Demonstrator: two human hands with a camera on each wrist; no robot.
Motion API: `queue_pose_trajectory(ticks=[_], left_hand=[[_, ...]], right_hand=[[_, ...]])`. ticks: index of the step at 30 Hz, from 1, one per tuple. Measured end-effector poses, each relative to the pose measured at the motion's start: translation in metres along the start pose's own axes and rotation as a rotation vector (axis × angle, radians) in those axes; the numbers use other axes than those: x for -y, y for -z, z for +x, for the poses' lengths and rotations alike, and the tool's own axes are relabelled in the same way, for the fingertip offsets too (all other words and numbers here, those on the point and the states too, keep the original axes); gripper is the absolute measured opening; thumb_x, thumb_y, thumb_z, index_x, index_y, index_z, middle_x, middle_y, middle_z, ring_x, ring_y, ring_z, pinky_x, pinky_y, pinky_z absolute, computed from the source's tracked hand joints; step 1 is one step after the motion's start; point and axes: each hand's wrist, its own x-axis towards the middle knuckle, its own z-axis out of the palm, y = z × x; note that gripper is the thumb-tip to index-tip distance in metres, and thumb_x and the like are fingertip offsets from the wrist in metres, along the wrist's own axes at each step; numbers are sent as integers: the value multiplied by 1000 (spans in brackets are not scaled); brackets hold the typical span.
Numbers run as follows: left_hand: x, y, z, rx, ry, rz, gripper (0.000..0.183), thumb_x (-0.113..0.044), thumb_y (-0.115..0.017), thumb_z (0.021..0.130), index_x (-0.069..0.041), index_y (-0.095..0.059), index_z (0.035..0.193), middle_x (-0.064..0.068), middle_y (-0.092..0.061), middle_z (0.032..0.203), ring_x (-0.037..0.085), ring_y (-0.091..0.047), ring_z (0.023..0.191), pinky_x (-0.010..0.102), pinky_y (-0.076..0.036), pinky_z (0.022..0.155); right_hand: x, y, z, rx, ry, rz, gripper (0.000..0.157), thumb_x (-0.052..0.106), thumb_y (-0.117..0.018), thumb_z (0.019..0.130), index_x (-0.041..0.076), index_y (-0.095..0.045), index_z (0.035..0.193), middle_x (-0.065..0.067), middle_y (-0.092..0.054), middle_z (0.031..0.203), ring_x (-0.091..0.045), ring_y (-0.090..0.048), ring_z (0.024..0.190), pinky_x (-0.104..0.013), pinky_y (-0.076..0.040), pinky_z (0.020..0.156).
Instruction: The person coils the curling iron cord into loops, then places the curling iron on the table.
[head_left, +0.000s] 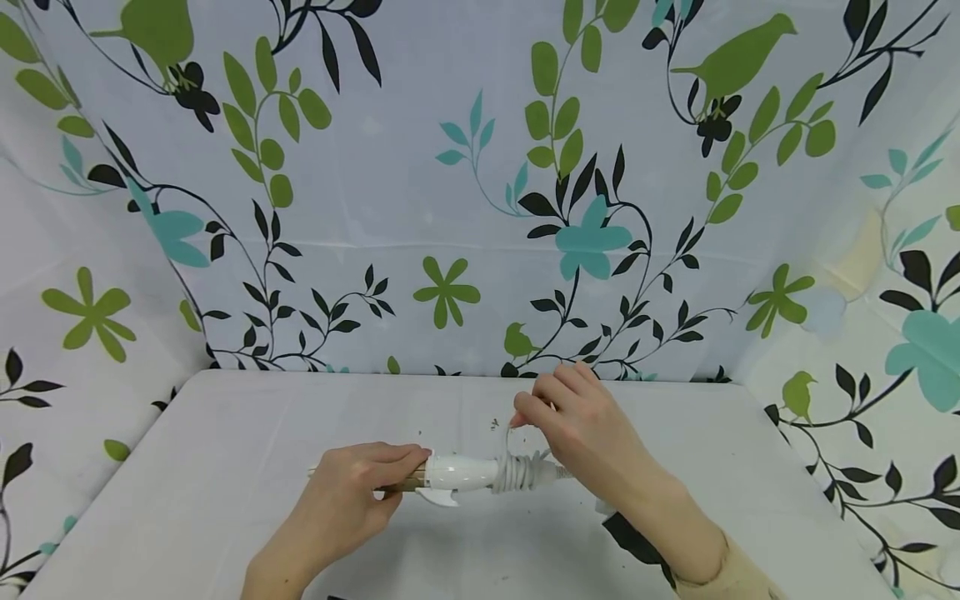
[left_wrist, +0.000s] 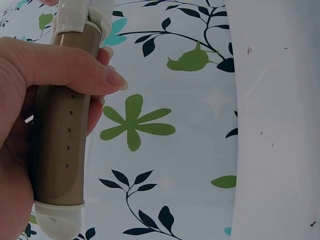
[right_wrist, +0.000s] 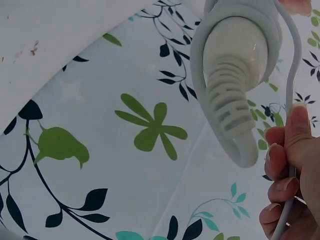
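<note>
A curling iron [head_left: 456, 472] with a white handle and brown barrel is held sideways over the table. My left hand [head_left: 352, 492] grips it by the barrel; in the left wrist view a row of small holes runs along the barrel [left_wrist: 60, 150], down to a white tip [left_wrist: 60, 220]. The white cord [head_left: 517, 473] is wound in several turns round the handle's end. My right hand [head_left: 581, 425] pinches a length of this cord, raised above the handle. In the right wrist view the cord [right_wrist: 295, 65] runs between thumb and fingers, beside the ribbed cord sleeve [right_wrist: 232, 100].
A white table [head_left: 247, 433] lies under the hands, with small dark marks on its surface. Behind and at both sides hangs cloth [head_left: 405, 183] printed with leaves, flowers and birds. Something black [head_left: 633, 540] shows under the right forearm.
</note>
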Motion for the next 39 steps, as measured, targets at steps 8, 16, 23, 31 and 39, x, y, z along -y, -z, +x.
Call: queue_pose_trajectory(ticks=[8,16,23,31,39], left_hand=[[-2,-1,4,4,14,-11,52,13,-86,54,-9,-80,101,-1,-78,96,10,-74,80,15,-57,65],[-2,1,7,8,2,-4,53,13,-86,53,-10,-80,101,-2,-78,96,11,-74,79,18,-58,65],[-2,2,7,17,-8,1,53,12,-85,53,-10,-80,101,-2,-78,96,12,-75,80,21,-59,66],[-1,2,4,2,-29,-8,53,11,-86,53,-11,-80,100,-2,-78,96,12,-75,80,22,-60,66],[-1,4,1,-3,-48,-5,52,12,-85,53,-12,-81,100,-3,-78,95,10,-75,79,19,-58,64]], right_hand=[[-12,-6,1,23,-21,1,19,-1,-78,80,11,-64,82,0,-53,72,-17,-45,70,-26,-44,64],[-15,-8,5,39,-29,-5,21,-2,-79,80,12,-63,81,0,-56,76,-15,-46,71,-21,-46,58],[-19,-10,5,67,-13,66,23,-5,-78,79,11,-63,84,1,-54,79,-15,-47,77,-21,-47,64],[-22,-16,4,81,-37,107,16,4,-79,82,10,-66,86,1,-58,81,-15,-54,77,-21,-52,66],[-25,-21,-2,72,-97,210,17,11,-82,79,10,-66,86,4,-56,76,-10,-56,71,-17,-51,62]])
